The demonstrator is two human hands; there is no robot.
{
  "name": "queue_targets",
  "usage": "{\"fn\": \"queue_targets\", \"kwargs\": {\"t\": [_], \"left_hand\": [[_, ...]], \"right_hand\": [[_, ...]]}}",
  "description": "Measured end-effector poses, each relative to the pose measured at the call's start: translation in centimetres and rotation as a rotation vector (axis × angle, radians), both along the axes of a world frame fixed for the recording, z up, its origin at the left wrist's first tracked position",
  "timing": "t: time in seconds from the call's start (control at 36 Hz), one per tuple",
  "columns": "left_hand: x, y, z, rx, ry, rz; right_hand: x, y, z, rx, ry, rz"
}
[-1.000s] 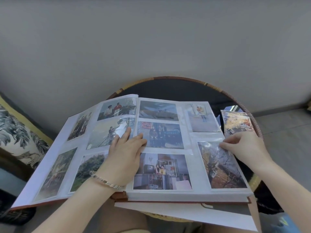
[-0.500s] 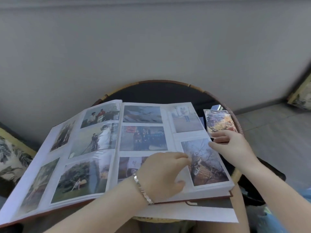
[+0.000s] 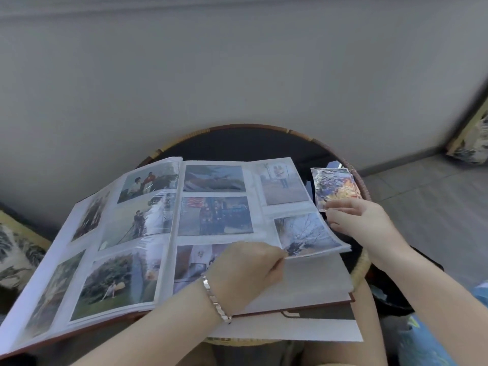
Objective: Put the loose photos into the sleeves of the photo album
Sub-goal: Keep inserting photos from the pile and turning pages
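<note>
Two bare hands flank an open photo album, which lies on a round table with a dark top and a woven rim; all places below are given from the album. Left hand, bracelet at the wrist, reaches over the album's near edge and pinches the near edge of the right-hand page between thumb and curled fingers; that page is raised and bowed at its outer near corner, clear of the blank leaf beneath it. Filled sleeves cover both open pages; on the raised page, three landscape prints stand in the column beside the spine and two upright prints in the outer column, the nearer of these a bare-tree photo just beside the pinch. Right hand lies just off the album's right edge, fingers nearly straight and pointing toward the album, fingertips touching the near edge of the stack of loose photos; this stack rests on the table just off the album's far right corner, apart from the pages, its top print colourful and glossy. White sheet juts from under the album's near edge; patterned cushion sits to the album's left; second cushion lies well off to its right; plain grey wall rises behind the album.
</note>
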State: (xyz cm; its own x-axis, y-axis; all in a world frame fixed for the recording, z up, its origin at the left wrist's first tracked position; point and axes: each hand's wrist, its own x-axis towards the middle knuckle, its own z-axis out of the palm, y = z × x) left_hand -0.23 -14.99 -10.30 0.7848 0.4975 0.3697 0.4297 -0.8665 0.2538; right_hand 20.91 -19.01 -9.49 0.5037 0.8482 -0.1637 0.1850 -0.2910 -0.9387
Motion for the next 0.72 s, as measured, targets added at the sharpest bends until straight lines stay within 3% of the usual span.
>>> {"fn": "queue_targets", "kwargs": {"t": [0.08, 0.17, 0.22, 0.33, 0.44, 0.56, 0.72], "left_hand": [[-0.8, -0.1, 0.7, -0.274, -0.206, 0.103], [-1.6, -0.1, 2.1, -0.736, -0.381, 0.255], [-2.0, 0.0, 3.0, -0.929, -0.516, 0.299], [-2.6, 0.1, 4.4, -1.061, -0.742, 0.388], [-3.2, 0.2, 5.3, -1.151, -0.719, 0.408], [-3.9, -0.3, 6.2, -1.255, -0.635, 0.365], [-7.1, 1.0, 8.2, -1.196, -0.755, 0.491]], "right_hand": [[-0.1, 0.0, 0.0, 0.051, 0.006, -0.055], [-0.7, 0.0, 0.9, 0.087, 0.055, -0.096], [-1.4, 0.2, 1.6, 0.1, 0.087, -0.074], [-3.2, 1.2, 2.4, 0.035, 0.132, 0.042], [-5.6, 2.2, 2.8, 0.007, 0.123, 0.221], [-8.5, 2.9, 3.1, 0.1, 0.108, 0.409], [-12.1, 3.0, 1.8, 0.139, -0.099, 0.623]]}}
